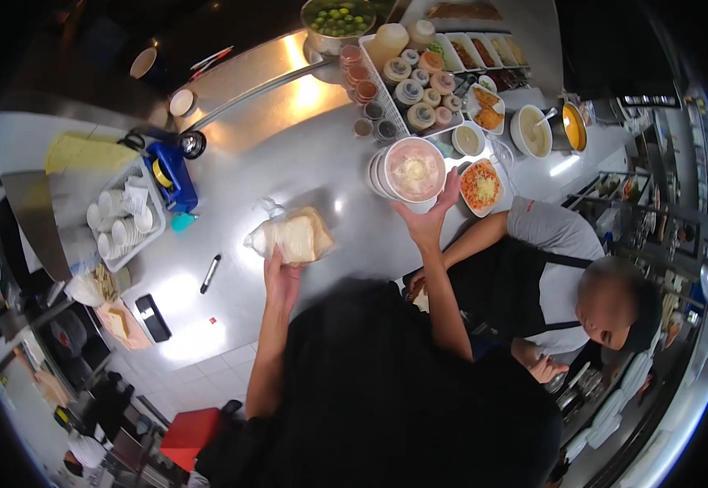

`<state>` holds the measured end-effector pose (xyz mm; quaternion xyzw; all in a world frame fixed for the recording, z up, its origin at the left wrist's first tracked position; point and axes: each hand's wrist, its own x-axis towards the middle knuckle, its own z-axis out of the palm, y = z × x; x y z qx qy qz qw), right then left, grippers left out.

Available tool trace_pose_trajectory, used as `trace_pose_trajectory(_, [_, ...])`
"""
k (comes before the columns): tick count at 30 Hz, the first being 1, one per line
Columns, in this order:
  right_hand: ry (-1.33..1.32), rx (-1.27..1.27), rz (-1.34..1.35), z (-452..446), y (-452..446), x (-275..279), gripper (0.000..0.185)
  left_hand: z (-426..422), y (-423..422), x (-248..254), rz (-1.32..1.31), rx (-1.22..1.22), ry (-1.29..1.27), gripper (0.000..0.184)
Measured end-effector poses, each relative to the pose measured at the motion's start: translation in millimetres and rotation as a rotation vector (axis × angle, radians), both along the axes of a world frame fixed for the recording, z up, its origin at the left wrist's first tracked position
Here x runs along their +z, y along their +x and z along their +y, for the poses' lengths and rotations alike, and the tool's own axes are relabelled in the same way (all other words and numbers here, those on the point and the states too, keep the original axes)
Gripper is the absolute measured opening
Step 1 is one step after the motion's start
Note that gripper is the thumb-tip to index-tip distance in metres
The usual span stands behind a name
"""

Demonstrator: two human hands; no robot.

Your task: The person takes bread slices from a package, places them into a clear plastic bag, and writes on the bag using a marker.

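Observation:
My left hand [281, 281] is closed on the near side of a clear plastic bag of sliced bread [297, 236], which rests on the steel counter [232, 175]. Farther right, my right hand [429, 218] grips a stack of round white tubs [377, 175] from the near right side. The top tub holds something pale pink with a cream-coloured heap in its middle. Just right of that hand is a white dish of orange food topped with grated yellow bits [481, 187].
A crate of bottles [419, 89] and sauce cups [362, 91] stand behind the tubs. At left are a bin of paper cups [126, 224], a blue dispenser [172, 179], a marker [211, 274] and a phone [153, 318]. A co-worker [561, 276] stands at right.

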<state>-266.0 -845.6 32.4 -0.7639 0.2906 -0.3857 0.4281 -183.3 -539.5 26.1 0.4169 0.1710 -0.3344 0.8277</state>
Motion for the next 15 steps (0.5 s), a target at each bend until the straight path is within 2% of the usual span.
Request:
trace_pose_trajectory(1, [0.068,0.014,-0.045,-1,-1,-16,0.101,4,-2,-1,0.002,0.005,0.010,0.057])
trace_pose_trajectory(3, [0.136,0.125,0.041,-12,0,-41,0.095,11,-5,-4,0.010,0.020,0.033,0.057])
trace_pose_trajectory(5, [0.131,0.300,0.304,-21,4,-53,0.085,15,-9,-2,-0.010,0.038,0.045,0.055])
trace_pose_trajectory(8, [0.276,0.234,0.245,-16,16,-67,0.071,27,-16,-11,0.023,0.053,0.059,0.052])
trace_pose_trajectory(15, [0.218,0.077,0.109,0,26,-66,0.079,34,-30,-13,0.069,0.097,0.060,0.050])
